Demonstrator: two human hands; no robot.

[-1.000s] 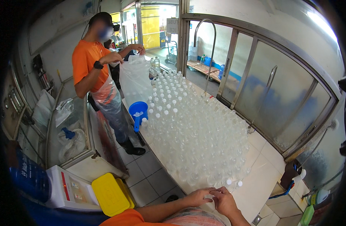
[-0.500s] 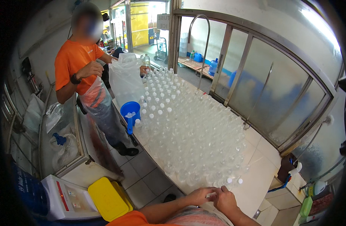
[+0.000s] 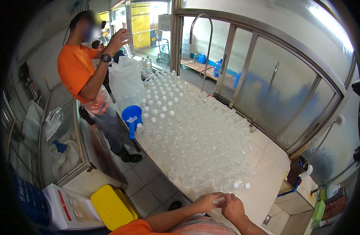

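Observation:
At the near edge of the table, my left hand (image 3: 207, 202) and my right hand (image 3: 231, 206) meet with curled fingers. Between their fingertips is a small pale or clear thing that I cannot make out. Just beyond them, clear plastic bottles (image 3: 203, 133) stand packed over most of the tabletop. Two white-capped bottles (image 3: 247, 185) are right by my hands. Farther off, at the left end, many bottles wear white caps (image 3: 162, 115); those in the middle look uncapped.
A co-worker in an orange shirt (image 3: 76, 64) stands far left, holding up a clear bottle (image 3: 128, 49) above a big plastic bag (image 3: 126, 82). A blue dipper (image 3: 131, 113) with clear pieces sits at the table edge. Left below is a yellow lid (image 3: 111, 207); a metal spout (image 3: 201, 15) rises behind.
The co-worker's hands have risen from the bag and bottles, one now lifting a clear bottle. My hands stay together in nearly the same place; the view has shifted slightly.

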